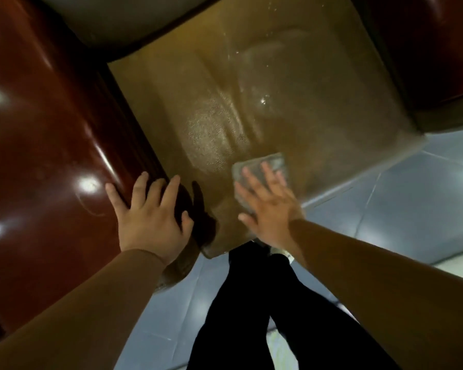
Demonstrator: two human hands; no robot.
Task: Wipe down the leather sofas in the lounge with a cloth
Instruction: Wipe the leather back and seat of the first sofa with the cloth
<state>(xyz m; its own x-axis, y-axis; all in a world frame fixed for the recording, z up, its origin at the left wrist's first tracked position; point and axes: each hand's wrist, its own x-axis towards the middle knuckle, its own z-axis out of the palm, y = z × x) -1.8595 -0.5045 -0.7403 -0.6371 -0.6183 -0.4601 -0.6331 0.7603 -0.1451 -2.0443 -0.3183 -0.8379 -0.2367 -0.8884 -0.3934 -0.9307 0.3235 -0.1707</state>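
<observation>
We press the cloth [259, 169] flat against the front part of the tan seat [251, 84] with our right hand [265, 206], fingers straight and spread, while our left hand [153, 217] rests with relaxed fingers on the front end of the glossy red-brown armrest [51, 124]. Wet streaks and droplets across the middle of the seat suggest that this area is already wiped. We judge the task as partly done: the front edge, the armrests and any other sofas remain.

Seat cushion [251, 102] looks like tan grained leather, kinda damp-shiny. Armrest [43, 124] is glossy reddish-brown wood. Cloth [262, 166] is grey and matt; floor [412, 198] smooth tile.
</observation>
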